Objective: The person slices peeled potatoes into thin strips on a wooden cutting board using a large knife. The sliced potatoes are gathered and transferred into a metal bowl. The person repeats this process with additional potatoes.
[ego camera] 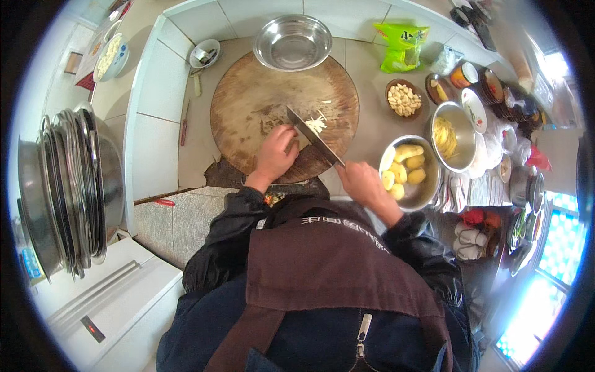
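Note:
My right hand grips the handle of a cleaver, whose blade slants up and left across a round wooden chopping board. On the left side of the blade, my left hand rests with curled fingers, the fingertips close to the steel. Whether a small piece sits under those fingers is hidden. A small heap of pale, thin-cut strips lies against the blade's right side, with one loose strip farther back. An empty-looking steel basin stands over the board's far edge.
At right are a steel bowl of peeled potatoes, a steel bowl of yellow shreds and a bowl of garlic cloves. A green plastic bag stands behind. A small red-handled tool and a small white bowl lie left.

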`<state>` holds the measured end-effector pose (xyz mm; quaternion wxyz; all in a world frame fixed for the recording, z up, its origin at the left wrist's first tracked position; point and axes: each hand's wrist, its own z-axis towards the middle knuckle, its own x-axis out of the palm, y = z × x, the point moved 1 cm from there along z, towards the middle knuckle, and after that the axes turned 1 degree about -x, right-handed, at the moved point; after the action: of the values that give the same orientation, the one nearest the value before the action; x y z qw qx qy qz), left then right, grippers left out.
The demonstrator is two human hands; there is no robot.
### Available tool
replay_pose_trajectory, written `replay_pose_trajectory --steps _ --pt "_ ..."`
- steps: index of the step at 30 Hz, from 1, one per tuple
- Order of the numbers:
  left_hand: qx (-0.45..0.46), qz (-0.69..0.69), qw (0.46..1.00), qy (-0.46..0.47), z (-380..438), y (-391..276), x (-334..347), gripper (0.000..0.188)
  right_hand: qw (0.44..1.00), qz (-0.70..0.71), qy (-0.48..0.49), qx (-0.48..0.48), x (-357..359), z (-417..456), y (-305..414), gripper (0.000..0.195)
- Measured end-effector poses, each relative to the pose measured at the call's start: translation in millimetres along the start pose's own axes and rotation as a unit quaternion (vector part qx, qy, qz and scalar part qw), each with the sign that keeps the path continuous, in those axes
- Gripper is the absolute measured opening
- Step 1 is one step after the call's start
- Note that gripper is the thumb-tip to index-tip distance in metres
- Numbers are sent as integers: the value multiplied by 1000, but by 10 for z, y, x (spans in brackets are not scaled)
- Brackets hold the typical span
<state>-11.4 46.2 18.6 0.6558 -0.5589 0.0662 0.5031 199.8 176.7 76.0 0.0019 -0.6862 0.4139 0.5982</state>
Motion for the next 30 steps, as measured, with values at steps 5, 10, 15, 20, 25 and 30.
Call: replay_pose_trajectory --steps 5,10,15,20,25,30 --pt "-80 54 994 -45 -326 31 -320 15 1000 14 6 -13 -11 -1 -11 41" --pt "-1 46 998 35 -197 -40 -154 15 999 24 -7 -42 46 13 -81 38" --pt "69 56 991 105 8 33 -20 20 1000 12 -9 -24 57 3 -34 35" --pt "67 37 991 114 34 99 1 23 999 -22 -15 -18 -48 -106 108 36" --pt "66 29 991 109 12 144 16 23 999 -25 -23 -21 29 -72 106 37" --pt "67 11 992 104 -19 147 -8 23 999 -31 -20 -10 15 -127 196 39"
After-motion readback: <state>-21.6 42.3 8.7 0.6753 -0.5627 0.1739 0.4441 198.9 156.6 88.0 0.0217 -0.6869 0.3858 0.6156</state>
